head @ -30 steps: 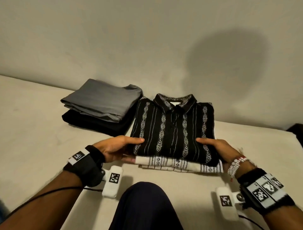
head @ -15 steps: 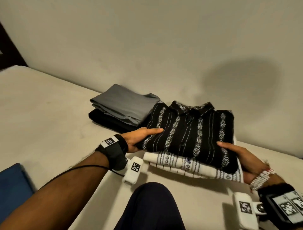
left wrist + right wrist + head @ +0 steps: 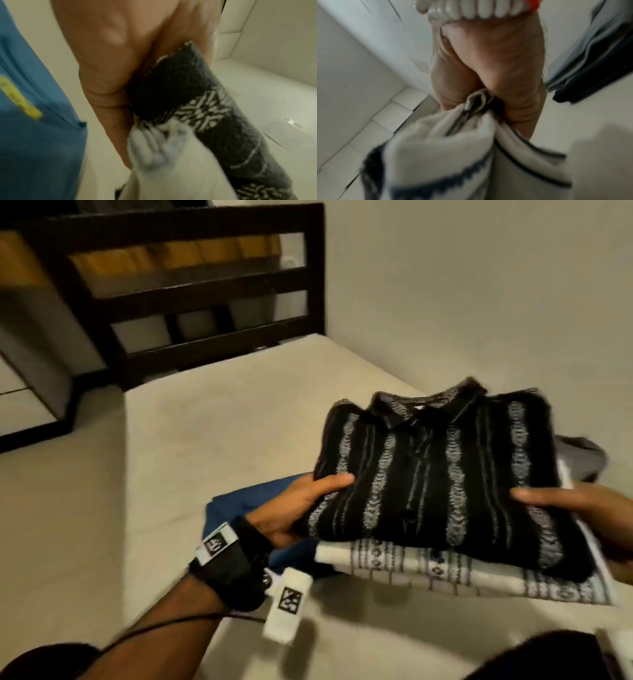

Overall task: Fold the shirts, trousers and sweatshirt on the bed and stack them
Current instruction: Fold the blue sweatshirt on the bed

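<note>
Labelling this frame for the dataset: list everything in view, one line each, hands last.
black patterned shirt: 1, black with pale stripes, folded, top of the carried pair.
white patterned shirt: 1, white with dark pattern, folded, directly under it.
blue garment: 1, blue, on the bed below the left hand.
grey folded garment: 1, grey, behind the shirts, mostly hidden.
bed: 1, beige surface.
bed frame: 1, dark wood, far end.
left hand: 1, grip on the shirts' left edge.
right hand: 1, grip on their right edge.

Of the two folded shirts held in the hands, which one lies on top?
The black collared shirt with grey-white stripes is on top; the cream patterned shirt lies beneath, only its edge showing.
</note>
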